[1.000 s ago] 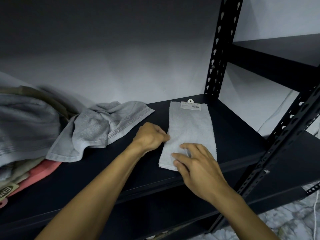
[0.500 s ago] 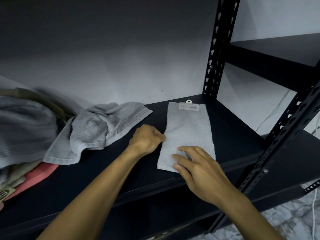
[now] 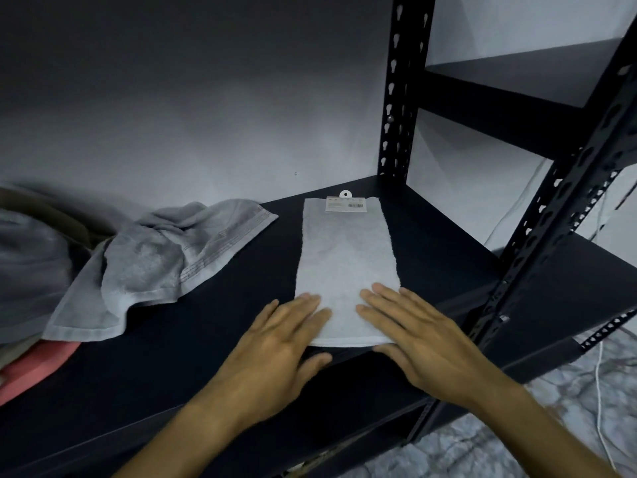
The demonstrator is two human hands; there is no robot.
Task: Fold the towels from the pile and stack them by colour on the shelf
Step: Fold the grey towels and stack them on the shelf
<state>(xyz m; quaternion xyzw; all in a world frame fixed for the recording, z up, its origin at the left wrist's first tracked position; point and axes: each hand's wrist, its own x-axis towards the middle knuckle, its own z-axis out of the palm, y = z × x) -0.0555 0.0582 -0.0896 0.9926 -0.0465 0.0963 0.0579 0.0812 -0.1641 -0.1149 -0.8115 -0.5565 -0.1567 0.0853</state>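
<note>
A: How are the hands set?
B: Both lie flat with fingers straight and slightly spread. The left hand (image 3: 275,343) presses its fingertips on the near left corner of the folded light grey towel (image 3: 344,267); the right hand (image 3: 418,334) rests on the near right corner. Neither grips anything.

A: Any writing?
B: A white tag (image 3: 345,204) sits at the towel's far end with a barcode, too small to read.

A: Where does the towel lie?
B: Lengthwise on the black shelf (image 3: 213,315), its near edge at the shelf's front lip, its far end near the perforated upright (image 3: 400,98).

A: Room around it?
B: Bare shelf on both sides. To the left, apart from it, lies a crumpled grey towel (image 3: 155,267), and beyond that the pile (image 3: 31,270) with a pink towel (image 3: 38,365) beneath.
</note>
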